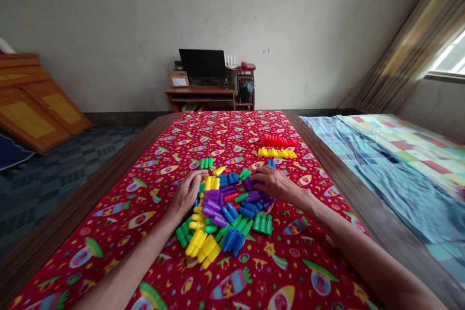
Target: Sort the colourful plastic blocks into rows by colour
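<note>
A loose heap of plastic toy blocks [214, 208], each of joined finger-like tubes, lies on the red cloth between my hands. They are yellow, purple, green, blue and red. My left hand [187, 193] rests palm down along the heap's left edge, fingers stretched forward by a yellow block [211, 183] and a green block [207, 163]. My right hand [271, 181] lies over the heap's upper right, its fingers curled in beside a purple block [248, 184]. What is under those fingers is hidden. Just beyond its knuckles shows a blue block [271, 162].
Farther right on the cloth [145, 193] lie a red row of blocks [279, 142] and a yellow row of blocks [277, 153]. A green block [262, 223] sits apart at the heap's right. A bed [392, 174] adjoins the table's right; a desk with a monitor [203, 65] stands beyond.
</note>
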Tool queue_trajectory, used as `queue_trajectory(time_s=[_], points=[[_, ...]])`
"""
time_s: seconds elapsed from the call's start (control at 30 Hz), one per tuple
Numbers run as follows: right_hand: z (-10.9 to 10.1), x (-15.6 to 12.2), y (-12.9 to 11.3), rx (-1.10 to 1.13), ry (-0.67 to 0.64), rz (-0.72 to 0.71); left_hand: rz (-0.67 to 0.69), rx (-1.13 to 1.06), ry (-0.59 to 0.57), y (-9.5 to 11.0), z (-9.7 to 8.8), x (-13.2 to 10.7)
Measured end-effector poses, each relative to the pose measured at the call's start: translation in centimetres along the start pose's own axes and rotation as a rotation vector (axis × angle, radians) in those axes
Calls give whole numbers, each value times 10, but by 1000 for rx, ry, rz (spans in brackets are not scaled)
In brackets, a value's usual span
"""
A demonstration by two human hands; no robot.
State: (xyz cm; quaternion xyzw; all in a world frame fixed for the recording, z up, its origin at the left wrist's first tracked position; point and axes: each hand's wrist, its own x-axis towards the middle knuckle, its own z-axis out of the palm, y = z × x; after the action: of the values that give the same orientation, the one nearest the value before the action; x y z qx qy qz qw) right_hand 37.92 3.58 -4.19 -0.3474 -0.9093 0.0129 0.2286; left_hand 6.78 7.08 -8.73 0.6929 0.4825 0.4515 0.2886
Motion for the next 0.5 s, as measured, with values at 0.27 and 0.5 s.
queue_trajectory(time_s=[0.27, 0.5], points=[[-12, 1, 8, 498, 468, 389, -20, -18, 5, 3, 0, -2], [-38, -53, 30, 1, 331, 534, -14, 0, 5, 5, -1, -1]])
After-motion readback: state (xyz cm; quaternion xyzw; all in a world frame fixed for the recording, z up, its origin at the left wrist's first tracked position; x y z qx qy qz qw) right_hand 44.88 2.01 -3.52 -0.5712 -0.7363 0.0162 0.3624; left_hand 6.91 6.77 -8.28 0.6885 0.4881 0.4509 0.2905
